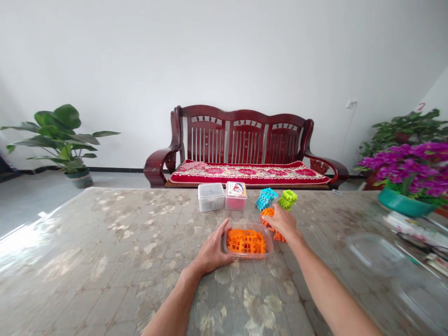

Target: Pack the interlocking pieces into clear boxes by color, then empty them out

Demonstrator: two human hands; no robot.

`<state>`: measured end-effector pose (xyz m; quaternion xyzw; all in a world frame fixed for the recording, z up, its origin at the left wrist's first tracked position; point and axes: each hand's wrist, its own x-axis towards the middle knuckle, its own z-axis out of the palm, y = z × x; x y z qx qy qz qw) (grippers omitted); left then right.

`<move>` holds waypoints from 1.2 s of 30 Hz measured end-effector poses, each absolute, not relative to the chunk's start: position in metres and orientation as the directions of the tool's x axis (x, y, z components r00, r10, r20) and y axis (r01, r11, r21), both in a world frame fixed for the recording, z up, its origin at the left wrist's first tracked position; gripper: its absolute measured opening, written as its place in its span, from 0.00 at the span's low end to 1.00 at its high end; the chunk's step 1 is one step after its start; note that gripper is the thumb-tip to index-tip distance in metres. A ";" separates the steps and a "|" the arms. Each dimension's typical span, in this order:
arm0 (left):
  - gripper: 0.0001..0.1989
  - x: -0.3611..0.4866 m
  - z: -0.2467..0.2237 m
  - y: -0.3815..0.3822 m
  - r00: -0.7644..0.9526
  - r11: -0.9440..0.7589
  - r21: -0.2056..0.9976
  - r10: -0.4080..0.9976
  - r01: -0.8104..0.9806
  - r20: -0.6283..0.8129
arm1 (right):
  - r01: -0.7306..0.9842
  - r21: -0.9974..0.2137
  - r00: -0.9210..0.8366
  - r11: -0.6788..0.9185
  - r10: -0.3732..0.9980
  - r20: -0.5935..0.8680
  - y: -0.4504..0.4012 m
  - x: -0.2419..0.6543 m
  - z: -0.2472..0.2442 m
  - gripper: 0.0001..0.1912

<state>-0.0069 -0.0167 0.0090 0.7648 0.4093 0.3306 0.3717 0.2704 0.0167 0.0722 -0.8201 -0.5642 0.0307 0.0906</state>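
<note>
My left hand grips the left side of a clear plastic container, thumb in front and fingers behind. Orange interlocking blocks, joined in a lattice, lie inside it. Just right of the container, my right hand has its fingers closed on another piece of orange blocks; part of that piece is hidden under the hand. Behind it sit a blue cluster of blocks and a lime-green cluster.
A clear-lidded box and a box with red contents stand at the table's far edge. Transparent lids lie on the right, near a teal flower pot. A wooden bench stands beyond the table.
</note>
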 end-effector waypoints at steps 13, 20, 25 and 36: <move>0.57 -0.006 0.013 -0.019 0.443 -0.375 0.851 0.875 0.368 0.194 | 0.899 -0.399 0.258 -0.177 0.953 0.157 0.002 0.283 0.075 0.23; 0.55 -0.005 0.015 -0.020 0.444 -0.369 0.858 0.875 0.357 0.191 | 0.746 -0.650 -0.060 0.146 0.986 0.153 -0.028 0.271 0.083 0.31; 0.55 -0.006 0.012 -0.020 0.448 -0.382 0.856 0.870 0.348 0.207 | 0.759 -0.620 -0.214 0.197 0.976 0.048 -0.045 0.261 0.079 0.33; 0.56 -0.006 0.010 -0.018 0.448 -0.402 0.841 0.866 0.361 0.221 | 0.744 -0.633 -0.218 0.214 0.973 0.073 -0.041 0.255 0.078 0.35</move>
